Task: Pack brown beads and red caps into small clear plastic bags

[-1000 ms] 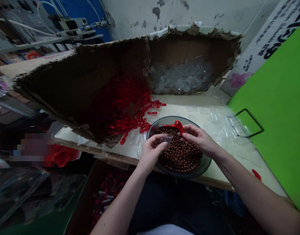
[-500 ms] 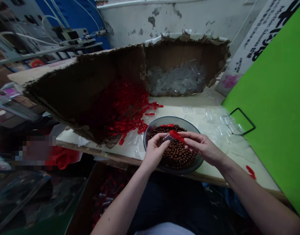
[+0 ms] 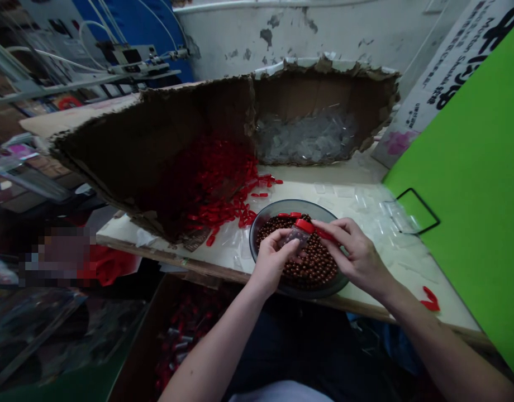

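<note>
My left hand [image 3: 272, 255] is closed on a small clear container [image 3: 298, 234] with a red rim or cap [image 3: 304, 225] at its upper end. Close on its right, my right hand [image 3: 352, 249] pinches the red cap part [image 3: 324, 232], which touches or nearly touches the container's top. Both hands are over a grey bowl [image 3: 261, 215] of shiny brown beads [image 3: 313, 270]. A couple of red pieces [image 3: 289, 215] lie on the beads at the bowl's far side. What is inside the container is too small to make out.
Behind the bowl, a torn cardboard box [image 3: 156, 120] holds red pieces [image 3: 215, 173] and clear containers [image 3: 307, 137]. More clear containers [image 3: 378, 215] lie on the table at right, beside a green panel [image 3: 475, 184]. A box of red and clear items [image 3: 184, 340] stands below the table edge.
The container in my left hand now stands more upright, its red top raised. My right hand has shifted slightly right and turned. The camera view has moved a little.
</note>
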{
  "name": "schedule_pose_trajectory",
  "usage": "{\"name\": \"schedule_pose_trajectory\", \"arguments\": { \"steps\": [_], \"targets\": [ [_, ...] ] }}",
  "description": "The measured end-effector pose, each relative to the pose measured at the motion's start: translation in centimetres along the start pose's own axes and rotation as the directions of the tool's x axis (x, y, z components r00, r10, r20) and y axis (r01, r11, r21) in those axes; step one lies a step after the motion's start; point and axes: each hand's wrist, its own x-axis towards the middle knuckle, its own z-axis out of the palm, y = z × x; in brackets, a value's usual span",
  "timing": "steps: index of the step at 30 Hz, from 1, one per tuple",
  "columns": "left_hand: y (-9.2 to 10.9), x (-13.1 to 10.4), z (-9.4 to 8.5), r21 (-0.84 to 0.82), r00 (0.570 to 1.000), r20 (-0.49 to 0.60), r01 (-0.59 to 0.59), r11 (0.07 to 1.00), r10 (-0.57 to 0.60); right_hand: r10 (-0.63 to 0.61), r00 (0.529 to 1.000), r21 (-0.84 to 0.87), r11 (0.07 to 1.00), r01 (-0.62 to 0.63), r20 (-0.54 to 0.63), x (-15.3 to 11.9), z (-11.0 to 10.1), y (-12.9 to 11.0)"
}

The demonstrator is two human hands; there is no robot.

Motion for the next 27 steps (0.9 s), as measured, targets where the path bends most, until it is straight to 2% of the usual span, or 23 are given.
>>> {"name": "schedule_pose_trajectory", "arguments": {
  "steps": [6,12,17,23,27],
  "targets": [
    [0.1,0.1,-0.4,0.031,1.0,0.006,-0.016,0.999,0.016,-0.036,0.999,-0.025,0.999,0.037,0.032,-0.2,0.0,0.1],
    [0.0,0.1,0.0,0.068,1.0,0.02,-0.024,0.997,0.022,-0.056,0.997,-0.049,0.997,0.058,0.047,-0.5,0.2,0.2],
    [0.3,0.2,-0.4,0.183,0.998,0.043,-0.061,0.981,0.054,-0.058,0.994,-0.046,0.997,0.062,0.096,-0.7,0.0,0.9],
    [1.1,0.2,-1.2,0.315,0.995,0.092,0.001,0.949,-0.032,-0.113,0.977,-0.023,0.993,0.119,0.182,-1.3,0.4,1.1],
    [0.9,0.4,-1.1,0.257,0.997,0.075,0.013,0.966,-0.033,-0.084,0.985,-0.006,0.996,0.086,0.149,-1.3,0.6,0.6]
  ]
}}
